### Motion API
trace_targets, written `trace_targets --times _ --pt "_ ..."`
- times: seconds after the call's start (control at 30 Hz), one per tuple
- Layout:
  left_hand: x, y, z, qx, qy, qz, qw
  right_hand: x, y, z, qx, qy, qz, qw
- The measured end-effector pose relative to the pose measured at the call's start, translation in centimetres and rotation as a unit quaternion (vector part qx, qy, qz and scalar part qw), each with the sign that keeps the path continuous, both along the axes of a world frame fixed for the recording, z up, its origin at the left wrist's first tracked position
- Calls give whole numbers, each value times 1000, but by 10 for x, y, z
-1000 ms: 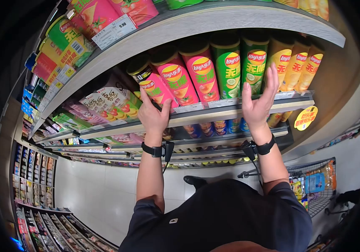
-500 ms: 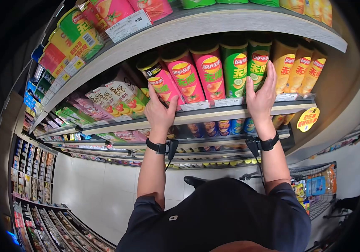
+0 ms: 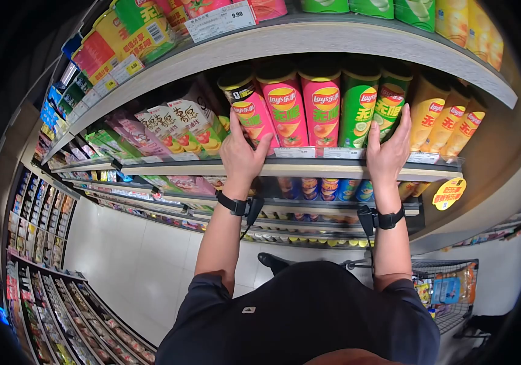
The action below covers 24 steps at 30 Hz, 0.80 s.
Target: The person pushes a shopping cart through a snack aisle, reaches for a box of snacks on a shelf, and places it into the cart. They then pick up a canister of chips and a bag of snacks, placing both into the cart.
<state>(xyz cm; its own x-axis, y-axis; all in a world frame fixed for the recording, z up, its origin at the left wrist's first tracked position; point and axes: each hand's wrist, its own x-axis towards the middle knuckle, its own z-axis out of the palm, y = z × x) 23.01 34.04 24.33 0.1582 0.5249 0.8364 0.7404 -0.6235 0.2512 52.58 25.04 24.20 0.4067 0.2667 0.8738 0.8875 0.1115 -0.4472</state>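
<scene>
While 2 hands press open — left hand (image 3: 242,155), right hand (image 3: 388,152) — 3 pink cans (image 3: 285,109), 2 green cans (image 3: 358,109).

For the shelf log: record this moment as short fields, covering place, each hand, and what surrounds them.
place: shop aisle, snack shelf
left hand: open, flat against a pink can at the row's left end
right hand: open, against a green can
between the hands: pink cans and a green can, upright
right of the row: yellow cans
left of the row: snack bags
behind the person: trolley
</scene>
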Motion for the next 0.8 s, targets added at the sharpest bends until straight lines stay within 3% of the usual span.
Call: trace_targets --times 0.13,0.2,0.43,0.8 --pt "0 -1 3 34 -22 -9 999 1 0 -1 11 -8 6 1000" --pt "-1 0 4 88 30 12 996 0 -2 0 20 -18 10 1000" --pt "2 -2 2 41 16 -8 999 3 -8 -4 97 -72 30 992" --pt "-2 1 -2 24 14 -42 999 0 -8 -3 88 -62 35 994"
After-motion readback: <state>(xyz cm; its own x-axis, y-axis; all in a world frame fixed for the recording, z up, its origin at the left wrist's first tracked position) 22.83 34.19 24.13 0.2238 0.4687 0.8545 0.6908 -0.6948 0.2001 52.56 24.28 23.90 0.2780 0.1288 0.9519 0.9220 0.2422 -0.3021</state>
